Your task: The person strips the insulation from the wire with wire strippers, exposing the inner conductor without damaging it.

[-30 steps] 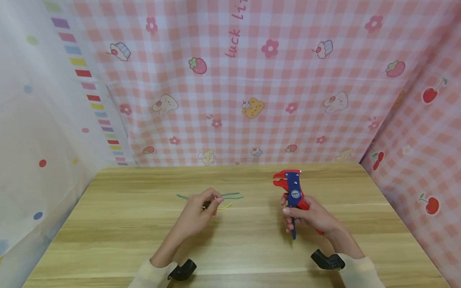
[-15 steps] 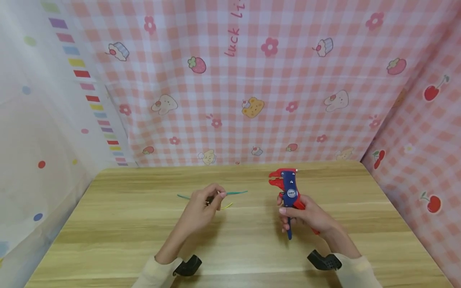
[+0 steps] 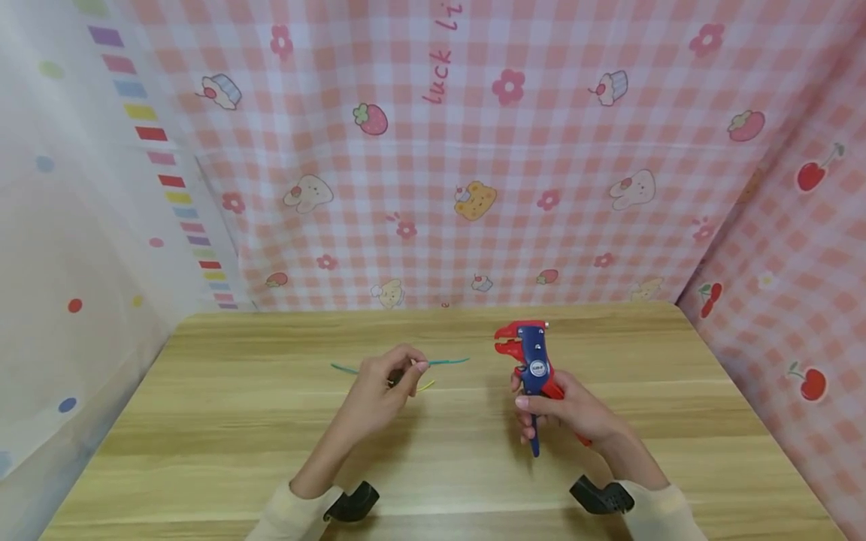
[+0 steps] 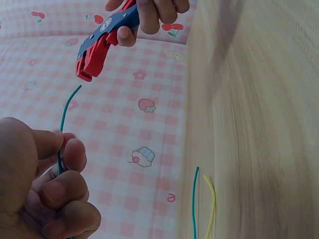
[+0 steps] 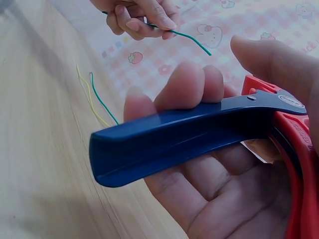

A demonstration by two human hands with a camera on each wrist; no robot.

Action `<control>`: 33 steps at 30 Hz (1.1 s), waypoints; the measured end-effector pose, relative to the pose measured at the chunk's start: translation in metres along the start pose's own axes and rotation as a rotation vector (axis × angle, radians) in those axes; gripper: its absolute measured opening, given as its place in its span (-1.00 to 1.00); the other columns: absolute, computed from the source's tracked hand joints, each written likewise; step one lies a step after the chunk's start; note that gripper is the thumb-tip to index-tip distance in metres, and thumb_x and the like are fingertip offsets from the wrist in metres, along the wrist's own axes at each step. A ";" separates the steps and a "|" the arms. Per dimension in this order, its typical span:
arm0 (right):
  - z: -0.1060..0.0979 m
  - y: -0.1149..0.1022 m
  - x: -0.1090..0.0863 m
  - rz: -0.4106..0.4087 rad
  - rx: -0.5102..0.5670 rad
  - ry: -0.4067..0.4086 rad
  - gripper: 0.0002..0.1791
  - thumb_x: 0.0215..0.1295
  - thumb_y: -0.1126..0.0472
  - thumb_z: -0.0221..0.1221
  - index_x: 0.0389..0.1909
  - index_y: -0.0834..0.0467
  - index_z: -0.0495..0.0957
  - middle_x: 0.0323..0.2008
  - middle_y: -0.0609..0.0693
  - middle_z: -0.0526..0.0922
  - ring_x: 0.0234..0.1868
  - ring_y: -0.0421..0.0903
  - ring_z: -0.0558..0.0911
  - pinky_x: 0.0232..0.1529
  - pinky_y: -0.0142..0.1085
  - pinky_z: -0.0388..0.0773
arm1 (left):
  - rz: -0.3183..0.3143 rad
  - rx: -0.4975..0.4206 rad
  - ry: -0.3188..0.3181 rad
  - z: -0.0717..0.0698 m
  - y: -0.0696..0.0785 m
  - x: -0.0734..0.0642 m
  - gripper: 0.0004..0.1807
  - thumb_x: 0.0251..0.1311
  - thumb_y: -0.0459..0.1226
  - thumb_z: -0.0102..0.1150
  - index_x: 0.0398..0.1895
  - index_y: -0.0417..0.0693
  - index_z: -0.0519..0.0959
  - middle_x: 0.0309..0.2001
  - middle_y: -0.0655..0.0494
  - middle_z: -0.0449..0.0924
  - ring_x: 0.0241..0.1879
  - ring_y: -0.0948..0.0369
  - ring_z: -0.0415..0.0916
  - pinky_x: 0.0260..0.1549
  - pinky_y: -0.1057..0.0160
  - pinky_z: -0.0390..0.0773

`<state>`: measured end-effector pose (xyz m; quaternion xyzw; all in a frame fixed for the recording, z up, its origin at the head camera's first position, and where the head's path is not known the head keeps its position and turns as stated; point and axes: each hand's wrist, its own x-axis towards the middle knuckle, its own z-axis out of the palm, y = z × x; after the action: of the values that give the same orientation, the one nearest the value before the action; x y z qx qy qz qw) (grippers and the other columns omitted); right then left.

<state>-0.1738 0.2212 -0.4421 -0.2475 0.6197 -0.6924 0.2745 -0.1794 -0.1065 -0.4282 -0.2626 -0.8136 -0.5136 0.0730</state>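
Between thumb and index finger, my left hand (image 3: 389, 379) pinches a green wire (image 4: 64, 112) above the table. One end of that wire sticks out to the right, bending slightly, and its tail shows left of the hand in the head view. My right hand (image 3: 561, 406) grips a wire stripper (image 3: 534, 361) with a blue body and red jaws, its handles inside the fingers and palm. The jaws face left and stand apart, a short gap from the wire's free end in the left wrist view. Another green wire (image 4: 195, 199) and a yellow wire (image 4: 212, 204) lie on the table.
The wood-grain table (image 3: 271, 451) meets a pink checked cloth (image 3: 433, 165) at its back edge. Similar printed cloths hang at both sides. A black wrist mount (image 3: 352, 502) sits by the left sleeve, another black mount (image 3: 602, 496) by the right.
My left hand has lifted the green wire a little and shifted slightly right, with more wire showing beyond the fingertips. My right hand has brought the wire stripper leftward, closer to it.
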 end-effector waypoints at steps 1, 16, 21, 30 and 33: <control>0.000 0.000 0.000 -0.004 0.001 -0.004 -0.81 0.55 0.35 0.03 0.10 0.19 0.40 -0.36 -0.06 0.65 -0.38 -0.15 0.71 -0.16 -0.06 0.75 | 0.003 0.004 0.001 0.000 0.001 0.000 -0.91 0.50 -0.26 0.12 -0.19 0.02 0.61 -0.64 0.20 0.45 -0.70 0.44 0.18 -0.69 0.45 0.17; 0.009 0.000 0.003 0.010 0.032 -0.026 -0.81 0.51 0.37 0.06 0.07 0.23 0.40 -0.38 -0.03 0.66 -0.40 -0.13 0.68 -0.17 -0.02 0.75 | 0.051 -0.009 0.009 0.006 0.006 -0.002 -0.90 0.51 -0.34 0.07 -0.17 -0.04 0.59 -0.59 0.04 0.50 -0.66 0.44 0.22 -0.68 0.46 0.21; 0.011 -0.001 0.004 -0.008 0.019 -0.039 -0.80 0.53 0.37 0.05 0.09 0.22 0.41 -0.37 0.01 0.66 -0.38 -0.13 0.68 -0.15 0.01 0.75 | 0.069 -0.002 0.024 0.007 0.007 -0.001 -0.89 0.51 -0.34 0.07 -0.18 -0.02 0.59 -0.58 0.15 0.49 -0.62 0.44 0.25 -0.66 0.46 0.26; 0.018 0.001 0.007 -0.035 0.029 -0.068 -0.80 0.52 0.38 0.04 0.08 0.22 0.41 -0.37 0.00 0.64 -0.39 -0.13 0.68 -0.18 0.00 0.75 | 0.071 0.018 0.042 0.005 0.010 -0.002 -0.89 0.52 -0.34 0.05 -0.17 -0.04 0.58 -0.58 0.21 0.49 -0.63 0.45 0.24 -0.67 0.45 0.28; 0.019 0.001 0.006 -0.023 0.041 -0.067 -0.81 0.51 0.38 0.07 0.07 0.23 0.41 -0.39 0.00 0.64 -0.40 -0.13 0.69 -0.19 -0.01 0.76 | 0.070 0.013 0.038 0.005 0.012 -0.002 -0.89 0.53 -0.33 0.04 -0.17 -0.04 0.57 -0.58 0.20 0.48 -0.65 0.45 0.22 -0.70 0.46 0.24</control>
<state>-0.1650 0.2026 -0.4413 -0.2721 0.5929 -0.6994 0.2922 -0.1707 -0.0986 -0.4223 -0.2805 -0.8058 -0.5102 0.1078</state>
